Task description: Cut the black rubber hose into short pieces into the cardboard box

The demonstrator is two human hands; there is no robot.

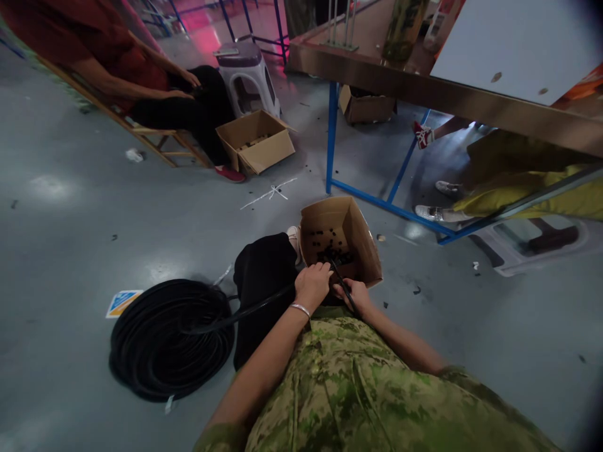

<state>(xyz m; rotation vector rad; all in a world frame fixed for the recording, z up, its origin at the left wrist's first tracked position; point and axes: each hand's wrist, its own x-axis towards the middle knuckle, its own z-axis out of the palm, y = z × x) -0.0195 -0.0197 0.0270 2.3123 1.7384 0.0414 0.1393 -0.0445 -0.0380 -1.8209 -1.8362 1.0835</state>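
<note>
Left grip (313,289) around black tubing (264,304), its coil (157,351) to the left

The one view looks from the wearer's head, forward and steeply down. The shirt (339,389) is nearest, filling the lower edge. Past it, at short range, the left hand (312,290) and right hand (357,297) are seen from above and behind, below and right of centre; the lens looks down into the box (367,242) just beyond. The coil (155,339) sits lower left, also seen from above. The table (400,72) crosses the upper right on a slant; a seated person (113,69), farther off, is cut at the upper left.
</note>
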